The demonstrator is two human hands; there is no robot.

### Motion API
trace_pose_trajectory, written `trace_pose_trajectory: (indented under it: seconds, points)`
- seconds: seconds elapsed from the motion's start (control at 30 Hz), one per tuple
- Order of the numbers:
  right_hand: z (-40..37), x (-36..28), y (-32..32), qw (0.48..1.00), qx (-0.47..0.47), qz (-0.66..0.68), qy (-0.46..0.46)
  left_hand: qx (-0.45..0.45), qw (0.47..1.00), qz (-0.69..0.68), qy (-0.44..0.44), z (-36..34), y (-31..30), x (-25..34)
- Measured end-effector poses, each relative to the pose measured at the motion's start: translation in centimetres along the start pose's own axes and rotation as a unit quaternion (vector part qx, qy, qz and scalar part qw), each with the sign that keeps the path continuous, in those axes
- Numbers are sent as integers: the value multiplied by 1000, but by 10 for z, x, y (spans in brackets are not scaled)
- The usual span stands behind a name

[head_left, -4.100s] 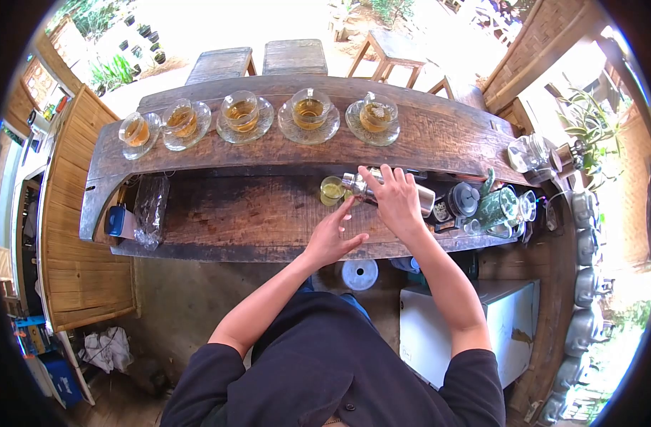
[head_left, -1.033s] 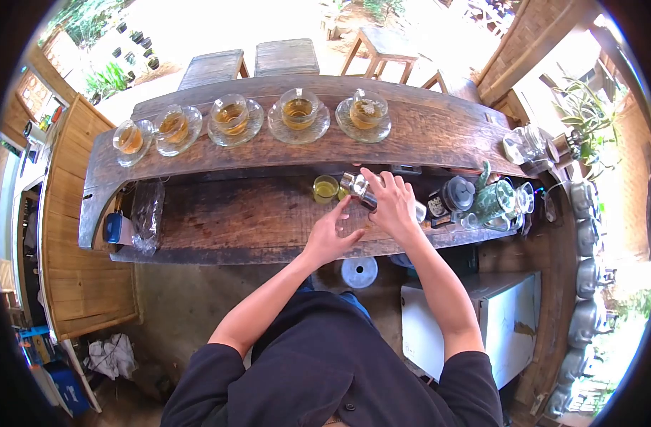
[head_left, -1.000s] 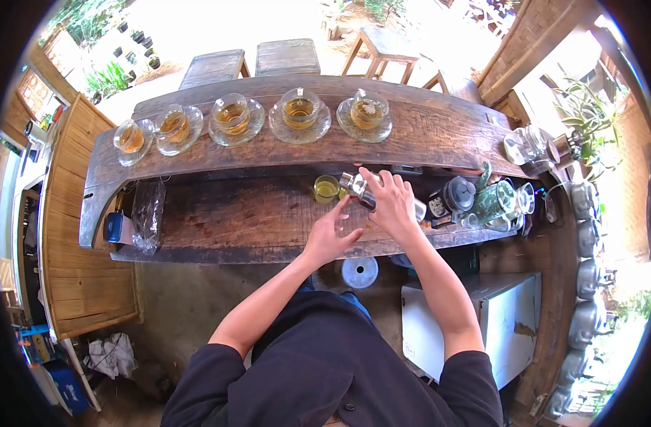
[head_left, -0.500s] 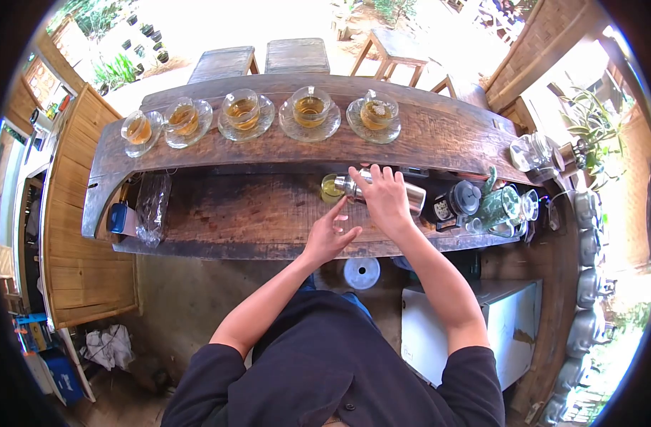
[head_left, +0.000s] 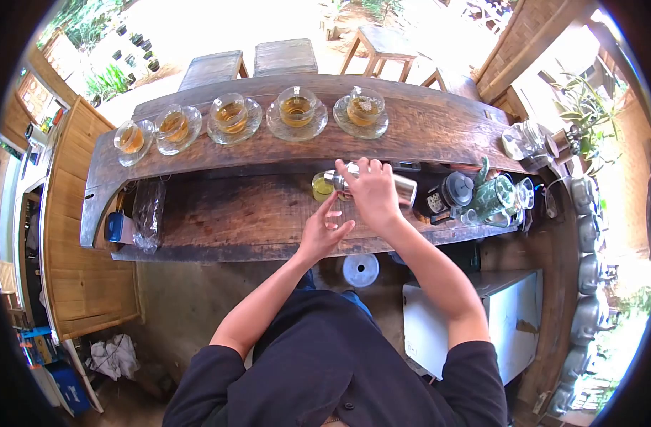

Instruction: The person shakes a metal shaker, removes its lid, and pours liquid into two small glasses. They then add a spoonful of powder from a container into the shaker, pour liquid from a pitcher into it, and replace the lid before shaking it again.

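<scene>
My right hand (head_left: 372,197) is wrapped over a silver metal cocktail shaker (head_left: 406,191), which lies tilted nearly on its side with its narrow top to the left. That top overlaps the rim of a small glass (head_left: 320,187) holding yellow-green liquid on the lower counter. My left hand (head_left: 321,233) is just below, fingers apart, its index fingertip right at the shaker's top end. My right palm and fingers hide the middle of the shaker.
Several glass cups of amber drink, such as the middle cup (head_left: 230,114), stand on saucers along the raised bar (head_left: 439,132). Right of the shaker are a French press (head_left: 456,191) and a green patterned pitcher (head_left: 493,196). A plastic bag (head_left: 149,213) lies left.
The view has shifted slightly, so the bar and cups appear a little further left. Both hands and the shaker keep nearly the same pose over the glass.
</scene>
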State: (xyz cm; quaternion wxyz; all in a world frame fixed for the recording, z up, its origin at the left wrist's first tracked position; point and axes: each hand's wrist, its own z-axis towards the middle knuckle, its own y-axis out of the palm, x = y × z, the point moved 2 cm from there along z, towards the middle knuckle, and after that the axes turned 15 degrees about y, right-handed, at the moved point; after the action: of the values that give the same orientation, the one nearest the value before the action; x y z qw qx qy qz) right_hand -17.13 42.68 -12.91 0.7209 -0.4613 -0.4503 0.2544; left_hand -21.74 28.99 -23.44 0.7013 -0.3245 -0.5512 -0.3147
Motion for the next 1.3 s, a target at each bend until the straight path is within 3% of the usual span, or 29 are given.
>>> trace_pose_trajectory:
  seconds: [0.07,0.1,0.17,0.23,0.33,0.43,0.5,0.57,0.67,0.7,0.9,1.1,1.27,1.3]
  points:
    - [-8,15,-2,984,-74,138,86,1,999,25,-20,1,-2,16]
    - [-14,19,-1,984,-73,137,84,3,1000,24,-20,3,-1,25]
    - [-32,30,4,906,-5,386,171,21,992,44,119,5,2,46]
    - [-51,30,29,878,1,433,205,8,991,29,131,6,9,50]
    - [-79,25,63,655,12,680,330,5,986,2,164,9,23,53]
    - [-98,23,85,657,29,656,371,-14,989,12,148,6,39,33]
    - [-105,21,102,600,53,712,360,-38,992,6,116,3,47,24]
    - [-108,23,92,584,51,730,350,-60,995,3,84,2,56,21]
    - [-108,23,110,620,46,696,360,-63,997,2,42,0,65,16]
    - [-108,24,113,645,55,672,360,-66,997,4,43,1,68,15]
    - [-106,27,131,614,30,696,371,-32,997,-11,72,6,81,5]
    - [-109,35,129,669,21,658,345,-17,997,-28,65,9,89,10]
    - [-110,31,146,649,49,688,321,0,996,-51,68,10,98,-1]
    - [-109,27,163,604,58,734,304,7,996,-54,73,10,99,-4]
